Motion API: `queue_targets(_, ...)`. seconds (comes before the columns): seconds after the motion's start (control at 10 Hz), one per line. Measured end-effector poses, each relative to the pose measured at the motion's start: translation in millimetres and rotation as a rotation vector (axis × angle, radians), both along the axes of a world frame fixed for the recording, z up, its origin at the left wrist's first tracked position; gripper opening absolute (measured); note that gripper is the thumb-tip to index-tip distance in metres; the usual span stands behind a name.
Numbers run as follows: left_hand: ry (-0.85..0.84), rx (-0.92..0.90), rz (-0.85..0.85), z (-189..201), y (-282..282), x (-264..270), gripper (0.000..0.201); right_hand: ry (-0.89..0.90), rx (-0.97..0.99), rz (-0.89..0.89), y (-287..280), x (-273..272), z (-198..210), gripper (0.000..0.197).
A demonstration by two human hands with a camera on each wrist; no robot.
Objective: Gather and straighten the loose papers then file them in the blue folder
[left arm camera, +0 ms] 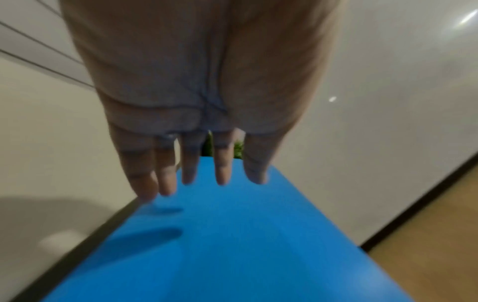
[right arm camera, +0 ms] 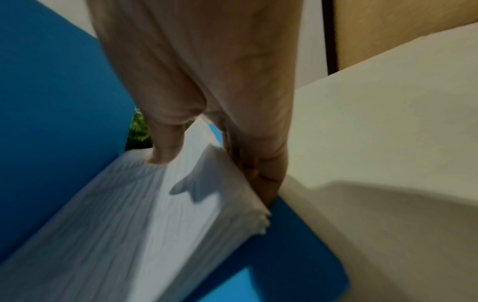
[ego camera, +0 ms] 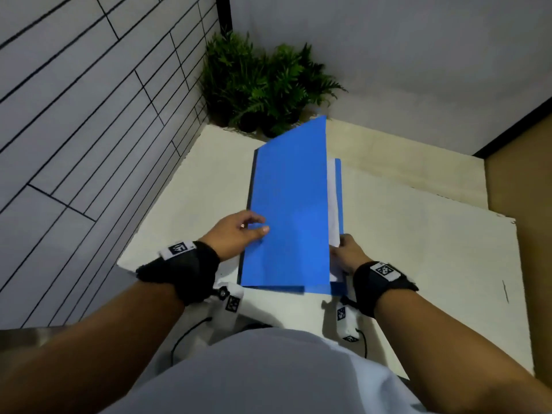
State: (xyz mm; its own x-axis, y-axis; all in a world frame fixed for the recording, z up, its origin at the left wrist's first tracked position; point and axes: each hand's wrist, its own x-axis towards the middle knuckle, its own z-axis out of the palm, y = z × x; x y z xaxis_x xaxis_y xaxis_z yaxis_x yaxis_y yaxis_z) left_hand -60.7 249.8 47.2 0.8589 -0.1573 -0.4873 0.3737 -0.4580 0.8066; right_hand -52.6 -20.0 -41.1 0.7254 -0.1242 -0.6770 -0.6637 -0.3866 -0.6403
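Note:
The blue folder (ego camera: 286,219) lies on the pale table (ego camera: 418,234) with its front cover half raised over the stack of white papers (ego camera: 333,198). My left hand (ego camera: 243,230) is at the cover's left side, near the spine. In the left wrist view its fingers (left arm camera: 190,173) are straight, just over the blue cover (left arm camera: 220,245). My right hand (ego camera: 343,246) grips the papers (right arm camera: 155,224) at their near right edge, thumb on top and fingers along the side. The papers rest on the folder's back cover (right arm camera: 297,255).
Green potted plants (ego camera: 263,85) stand in the far corner behind the folder. A panelled wall runs along the left. The table's right edge (ego camera: 519,294) meets a wooden floor (ego camera: 531,204). Bare table surface lies right of the folder.

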Motion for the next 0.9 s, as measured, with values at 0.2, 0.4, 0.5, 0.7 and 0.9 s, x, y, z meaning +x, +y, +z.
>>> queue_targets(0.2,0.117,0.129,0.293,-71.6,-8.8,18.6,0.075,0.124,0.236,-0.160,-26.9,5.5,16.7,0.066)
queue_targets(0.4,0.117,0.175,0.348,-86.5,-12.2,28.9,0.056,0.129,0.037,0.073,-3.2,12.2,12.2,0.080)
queue_targets(0.5,0.109,0.322,0.409,-86.2,17.4,39.6,0.055,0.111,-0.003,0.279,31.2,11.3,23.4,0.055)
queue_targets(0.7,0.091,0.621,0.469,-90.3,87.7,63.0,0.061,0.099,0.015,0.573,111.4,23.0,29.3,0.022)
queue_targets(0.9,0.048,0.625,0.401,-118.0,126.5,73.9,0.072,0.121,0.001,0.623,136.3,33.7,18.6,0.034)
